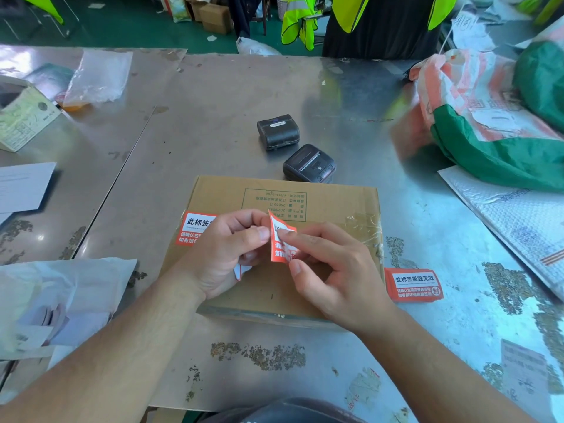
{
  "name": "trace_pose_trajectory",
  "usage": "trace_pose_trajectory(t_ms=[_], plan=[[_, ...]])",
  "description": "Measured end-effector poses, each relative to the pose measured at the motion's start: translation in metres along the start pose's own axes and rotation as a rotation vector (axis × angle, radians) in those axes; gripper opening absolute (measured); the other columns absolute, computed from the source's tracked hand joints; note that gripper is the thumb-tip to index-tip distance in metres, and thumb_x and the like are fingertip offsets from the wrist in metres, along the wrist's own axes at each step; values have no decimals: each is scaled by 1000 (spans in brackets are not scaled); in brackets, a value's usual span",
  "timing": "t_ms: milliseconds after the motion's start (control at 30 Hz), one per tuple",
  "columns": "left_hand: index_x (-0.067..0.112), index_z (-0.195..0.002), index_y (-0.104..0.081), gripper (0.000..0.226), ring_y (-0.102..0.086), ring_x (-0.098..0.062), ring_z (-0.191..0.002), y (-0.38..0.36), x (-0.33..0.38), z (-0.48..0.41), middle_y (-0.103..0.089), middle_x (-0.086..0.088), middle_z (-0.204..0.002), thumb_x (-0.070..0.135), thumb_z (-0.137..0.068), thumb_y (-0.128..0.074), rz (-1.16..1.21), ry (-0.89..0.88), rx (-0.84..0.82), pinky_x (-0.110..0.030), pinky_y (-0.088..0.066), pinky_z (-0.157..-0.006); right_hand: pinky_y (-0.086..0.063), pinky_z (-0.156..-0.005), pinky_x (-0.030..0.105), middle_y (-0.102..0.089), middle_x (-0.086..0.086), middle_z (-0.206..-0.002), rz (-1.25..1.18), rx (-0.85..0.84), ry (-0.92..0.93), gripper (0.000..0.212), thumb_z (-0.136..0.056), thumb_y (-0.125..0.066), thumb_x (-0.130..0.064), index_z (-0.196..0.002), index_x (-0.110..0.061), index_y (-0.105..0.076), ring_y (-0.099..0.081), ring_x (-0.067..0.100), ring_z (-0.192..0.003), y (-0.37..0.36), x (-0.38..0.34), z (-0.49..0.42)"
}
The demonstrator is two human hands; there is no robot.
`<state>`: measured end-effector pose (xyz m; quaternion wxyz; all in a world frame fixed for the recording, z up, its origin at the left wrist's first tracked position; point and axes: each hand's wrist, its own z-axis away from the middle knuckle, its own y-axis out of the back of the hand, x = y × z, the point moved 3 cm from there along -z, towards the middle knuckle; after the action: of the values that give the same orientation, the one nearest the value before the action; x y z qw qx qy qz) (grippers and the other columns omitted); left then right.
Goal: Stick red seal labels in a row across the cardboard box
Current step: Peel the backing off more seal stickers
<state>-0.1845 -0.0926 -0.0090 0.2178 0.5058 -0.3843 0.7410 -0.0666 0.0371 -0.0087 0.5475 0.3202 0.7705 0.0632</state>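
A red label [282, 239] is pinched between thumb and forefinger of the right hand [332, 270] and gripped at its other edge by the curled left hand [225, 254], above the box [305, 209]. A stuck label [195, 228] is seen at the box's left edge; a label stack [413, 283] lies just beside its right.

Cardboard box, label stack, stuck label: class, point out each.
cardboard box [335, 203], head view, bare top face
label stack [413, 283], head view, top label's face
stuck label [195, 222], head view, white panel
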Motion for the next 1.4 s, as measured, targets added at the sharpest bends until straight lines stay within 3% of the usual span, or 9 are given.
trace_pose_trajectory(t_ms=[400, 667, 900, 1100, 1233, 1400], plan=[[10, -69, -66, 10, -41, -5, -46, 3, -1, -2, -62, 0, -59, 21, -68, -66, 13, 9, 8, -14, -31, -45, -53, -75, 28, -67, 8, -103, -15, -4, -17, 37, -87, -62, -27, -118, -10, -74, -65, 15, -85, -1, 1, -1], [10, -69, -66, 10, -43, -5, -46, 2, -1, -2, -61, -1, -59, 20, -68, -66, -5, 9, 23, -14, -33, -45, -51, -75, 22, -67, 5, -103, 11, -6, -22, 37, -86, -63, -28, -118, -12, -74, -63, 11, -85, -1, 2, -1], [13, -71, -65, 10, -33, -8, -48, -3, 2, -3, -52, -2, -61, 23, -72, -66, -57, -15, 46, -17, -27, -46, -46, -79, 15, -68, 1, -105, -32, -22, -60, 40, -87, -59, -28, -122, -12, -72, -64, 5, -86, 3, 3, -2], [16, -71, -62, 10, -29, -10, -47, -24, 5, -10, -39, -9, -64, 24, -73, -68, -120, -70, 125, -28, -17, -50, -51, -80, 32, -72, 3, -100, -173, -3, -152, 41, -89, -53, -29, -120, -11, -73, -67, 20, -90, 13, 5, -4], [14, -74, -59, 10, -30, -10, -44, -37, 7, -12, -52, 7, -51, 16, -83, -60, -187, -73, 143, -34, -14, -51, -49, -80, 38, -72, 6, -96, -184, 5, -152, 39, -90, -50, -28, -114, -10, -74, -65, 26, -90, 15, 5, -3], [13, -72, -57, 13, -31, -13, -44, -47, 10, -12, -56, 3, -49, 13, -85, -56, -171, -14, 177, -36, -13, -53, -50, -78, 38, -72, 6, -93, -161, 49, -144, 39, -90, -49, -30, -111, -9, -75, -65, 25, -89, 15, 5, 0]])
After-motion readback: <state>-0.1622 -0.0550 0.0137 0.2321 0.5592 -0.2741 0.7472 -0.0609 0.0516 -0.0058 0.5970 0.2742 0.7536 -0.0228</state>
